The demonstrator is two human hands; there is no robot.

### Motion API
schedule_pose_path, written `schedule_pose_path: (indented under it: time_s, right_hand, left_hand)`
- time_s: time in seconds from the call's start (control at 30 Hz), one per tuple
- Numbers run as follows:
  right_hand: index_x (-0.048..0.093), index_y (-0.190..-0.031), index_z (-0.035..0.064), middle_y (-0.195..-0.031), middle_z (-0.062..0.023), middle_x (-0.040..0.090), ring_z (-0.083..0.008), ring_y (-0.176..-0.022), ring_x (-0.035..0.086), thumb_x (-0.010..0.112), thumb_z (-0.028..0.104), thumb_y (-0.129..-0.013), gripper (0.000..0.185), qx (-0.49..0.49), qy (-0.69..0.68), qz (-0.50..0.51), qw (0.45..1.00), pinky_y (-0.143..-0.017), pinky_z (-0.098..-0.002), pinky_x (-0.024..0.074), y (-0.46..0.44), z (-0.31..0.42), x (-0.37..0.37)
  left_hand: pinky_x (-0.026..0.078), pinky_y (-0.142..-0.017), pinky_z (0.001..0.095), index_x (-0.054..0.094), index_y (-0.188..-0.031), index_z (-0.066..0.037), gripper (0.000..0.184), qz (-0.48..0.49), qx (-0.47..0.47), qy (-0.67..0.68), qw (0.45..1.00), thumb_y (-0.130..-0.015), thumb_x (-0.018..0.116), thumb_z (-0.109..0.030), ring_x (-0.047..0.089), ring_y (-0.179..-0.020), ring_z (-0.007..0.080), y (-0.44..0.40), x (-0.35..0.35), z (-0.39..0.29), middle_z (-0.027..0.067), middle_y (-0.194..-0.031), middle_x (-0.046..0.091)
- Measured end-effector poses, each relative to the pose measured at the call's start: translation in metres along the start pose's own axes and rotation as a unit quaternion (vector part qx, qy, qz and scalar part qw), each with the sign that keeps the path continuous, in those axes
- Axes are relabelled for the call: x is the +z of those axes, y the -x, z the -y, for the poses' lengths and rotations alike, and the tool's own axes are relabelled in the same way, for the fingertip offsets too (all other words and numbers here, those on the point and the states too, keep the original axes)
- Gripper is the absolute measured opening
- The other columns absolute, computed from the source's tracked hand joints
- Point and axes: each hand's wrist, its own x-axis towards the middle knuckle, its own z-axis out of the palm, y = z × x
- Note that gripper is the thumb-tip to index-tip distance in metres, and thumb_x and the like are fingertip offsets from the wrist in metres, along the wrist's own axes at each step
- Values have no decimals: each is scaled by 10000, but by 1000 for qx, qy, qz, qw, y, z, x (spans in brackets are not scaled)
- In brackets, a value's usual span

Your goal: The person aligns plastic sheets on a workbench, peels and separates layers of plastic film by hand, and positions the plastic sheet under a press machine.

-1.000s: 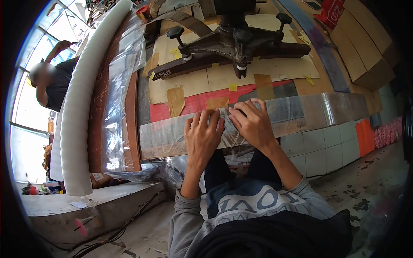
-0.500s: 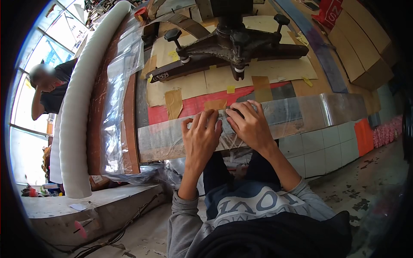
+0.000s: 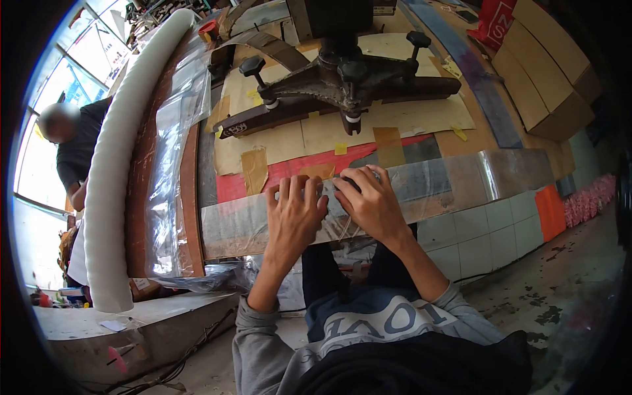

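My left hand (image 3: pixel 294 214) rests on the clear plastic strip (image 3: pixel 428 187) along the table's front edge, fingers bent and slightly apart. Beside it, my right hand (image 3: pixel 372 201) has its fingers curled inward at the strip's far side; whatever lies under these fingertips is too small and hidden to name. Red sheeting (image 3: pixel 283 170) and brown tape (image 3: pixel 255 171) lie just beyond my fingers. Above the pale board (image 3: pixel 421 122) sits a dark metal press head (image 3: pixel 342 82) with a long bar and black knobs.
On the left stands a long white foam roll (image 3: pixel 112 184), with clear plastic film (image 3: pixel 168 197) over a brown board next to it. A person (image 3: pixel 79 145) is behind the roll. Cardboard boxes (image 3: pixel 540 79) and a red bag (image 3: pixel 492 26) sit at the right.
The view has shifted slightly. My left hand's fingers are a little more spread, and both hands stay at the front strip. The person at the left has lowered an arm from the head.
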Motion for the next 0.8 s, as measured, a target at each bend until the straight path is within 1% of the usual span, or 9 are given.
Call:
schedule_pose_path:
  time_s: [0.07,0.17,0.2,0.3,0.4,0.5,0.6,0.63,0.8]
  right_hand:
    - [659,-1015,33,-1028,-68,585,-221,-990,566,676,165,-815,240,6,-4,0,1000,-951,-417,390,1,1,0]
    - [659,-1021,50,-1034,-61,584,-217,-1001,558,683,176,-810,248,17,-15,12,1000,-939,-409,391,0,1,-2]
    - [659,-1024,57,-1035,-59,585,-215,-1006,556,685,180,-809,250,20,-16,15,1000,-934,-407,391,0,1,-1]
    - [660,-1031,75,-1039,-54,586,-211,-1017,550,689,187,-807,252,24,-19,20,999,-923,-400,391,0,0,-2]
    - [660,-1035,82,-1047,-51,586,-209,-1022,548,689,186,-811,249,29,-24,22,999,-917,-397,391,1,-1,-2]
    - [662,-1045,84,-1058,-53,587,-211,-1022,546,687,184,-815,252,29,-31,24,999,-914,-396,392,1,-1,-1]
    - [666,-1053,87,-1063,-55,588,-213,-1021,544,689,186,-815,259,24,-32,25,999,-906,-393,396,2,-1,-1]
    - [668,-1055,87,-1063,-56,588,-213,-1022,543,690,187,-815,261,23,-33,26,999,-903,-392,398,2,-1,-1]
    - [673,-1055,92,-1064,-47,590,-206,-1028,538,693,200,-814,265,32,-36,37,998,-891,-390,402,3,0,-2]
  left_hand:
    - [383,-803,420,582,-984,-80,290,23,16,10,1000,-791,687,-269,520,-940,268,-5,-2,6,77,-935,546]
    - [386,-795,422,587,-959,-77,296,87,31,25,995,-784,699,-288,517,-939,269,-16,-9,21,78,-920,546]
    - [389,-803,417,603,-919,-82,331,86,40,12,995,-770,716,-355,518,-947,265,-18,-11,27,77,-905,559]
    - [390,-819,410,615,-867,-92,361,127,32,55,990,-754,725,-417,518,-939,257,-16,-17,55,75,-886,566]
    - [376,-832,393,621,-800,-106,394,149,15,18,988,-704,744,-468,515,-908,248,-1,-32,89,39,-854,569]
    - [365,-835,383,618,-754,-110,423,157,-37,17,987,-651,767,-492,516,-903,236,26,-51,126,-1,-816,568]
    - [359,-833,385,621,-778,-108,430,149,-89,13,985,-632,785,-477,529,-891,232,56,-68,156,-4,-816,580]
    - [354,-843,395,626,-783,-108,428,156,-110,10,981,-634,785,-476,531,-887,233,62,-73,159,-4,-823,585]
    - [333,-872,424,627,-784,-94,443,157,-145,-95,972,-662,762,-497,531,-899,239,63,-84,146,11,-838,595]
